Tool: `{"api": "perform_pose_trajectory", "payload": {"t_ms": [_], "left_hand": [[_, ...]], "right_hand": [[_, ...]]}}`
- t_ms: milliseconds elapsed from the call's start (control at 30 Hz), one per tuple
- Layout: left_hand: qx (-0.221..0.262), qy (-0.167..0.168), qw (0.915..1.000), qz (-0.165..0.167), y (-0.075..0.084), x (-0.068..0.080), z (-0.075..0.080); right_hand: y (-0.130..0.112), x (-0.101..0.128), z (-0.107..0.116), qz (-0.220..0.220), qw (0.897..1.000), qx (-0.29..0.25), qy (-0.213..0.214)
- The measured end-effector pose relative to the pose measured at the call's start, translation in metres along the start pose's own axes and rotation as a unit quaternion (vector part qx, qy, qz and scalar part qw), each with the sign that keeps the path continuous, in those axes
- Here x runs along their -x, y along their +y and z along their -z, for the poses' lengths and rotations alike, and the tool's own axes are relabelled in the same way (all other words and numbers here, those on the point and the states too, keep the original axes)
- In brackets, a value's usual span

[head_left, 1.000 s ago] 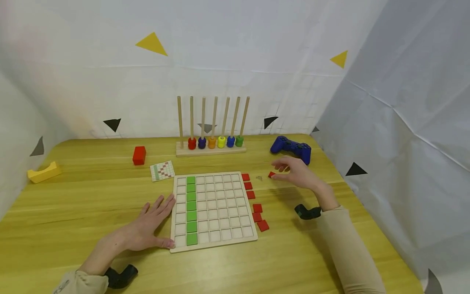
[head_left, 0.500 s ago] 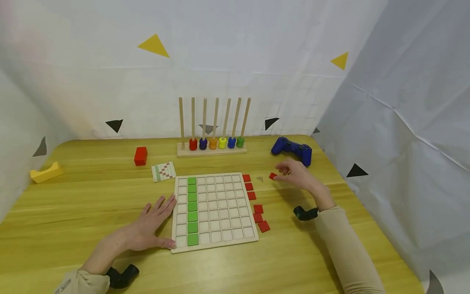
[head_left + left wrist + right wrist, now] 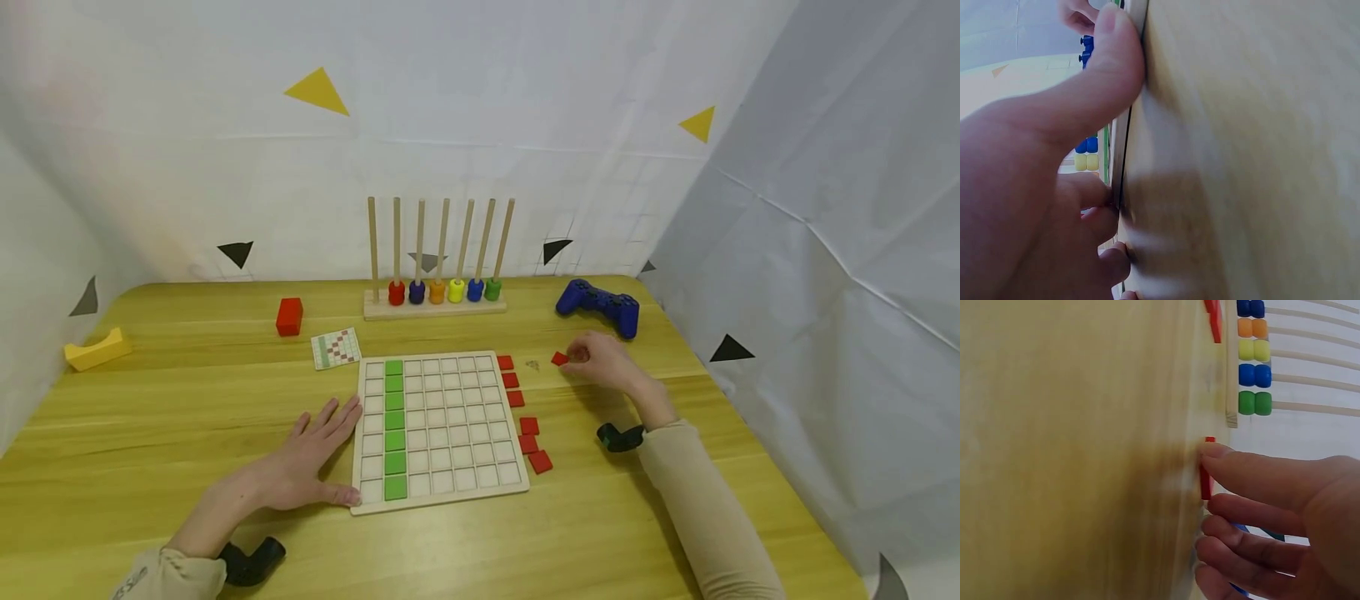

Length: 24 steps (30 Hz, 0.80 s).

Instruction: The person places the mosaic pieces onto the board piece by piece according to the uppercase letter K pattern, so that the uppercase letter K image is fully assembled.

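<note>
A wooden grid board (image 3: 457, 433) lies mid-table with one column of green tiles (image 3: 394, 429) filled. My left hand (image 3: 303, 458) lies flat on the table against the board's left edge (image 3: 1125, 144), its thumb (image 3: 1110, 56) at the front-left corner. Several red tiles (image 3: 529, 426) lie loose along the board's right edge. Further right, a single red tile (image 3: 559, 358) sits on the table and my right hand (image 3: 603, 362) pinches it with curled fingertips. In the right wrist view two fingers (image 3: 1241, 478) bracket this red tile (image 3: 1206, 481).
A peg rack with coloured beads (image 3: 435, 292) stands at the back. Right of it lies a blue game controller (image 3: 598, 304), close behind my right hand. A pattern card (image 3: 336, 347), a red cube (image 3: 288, 316) and a yellow block (image 3: 93, 350) sit to the left. White sheets wall the table.
My right hand's fingers have curled in from a spread pose and closed on the single red tile. The left hand has not moved.
</note>
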State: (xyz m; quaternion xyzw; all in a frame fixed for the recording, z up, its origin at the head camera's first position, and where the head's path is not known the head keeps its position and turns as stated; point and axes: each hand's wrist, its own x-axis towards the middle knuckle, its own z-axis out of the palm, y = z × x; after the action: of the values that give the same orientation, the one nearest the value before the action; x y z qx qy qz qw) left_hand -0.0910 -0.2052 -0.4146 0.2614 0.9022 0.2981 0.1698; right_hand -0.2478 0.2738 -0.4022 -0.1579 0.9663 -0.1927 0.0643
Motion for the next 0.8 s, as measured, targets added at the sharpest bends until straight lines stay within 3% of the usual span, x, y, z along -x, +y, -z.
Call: {"api": "perform_pose_trajectory", "payload": {"t_ms": [333, 800], "left_hand": [[-0.003, 0.0, 1.0, 0.0, 0.0008, -0.0004, 0.0009], [0.006, -0.003, 1.0, 0.002, 0.0023, 0.0003, 0.0016]], "right_hand": [[-0.0011, -0.0016, -0.0045, -0.006, 1.0, 0.017, 0.007], [0.0024, -0.0035, -0.0052, 0.024, 0.999, 0.032, 0.007]]}}
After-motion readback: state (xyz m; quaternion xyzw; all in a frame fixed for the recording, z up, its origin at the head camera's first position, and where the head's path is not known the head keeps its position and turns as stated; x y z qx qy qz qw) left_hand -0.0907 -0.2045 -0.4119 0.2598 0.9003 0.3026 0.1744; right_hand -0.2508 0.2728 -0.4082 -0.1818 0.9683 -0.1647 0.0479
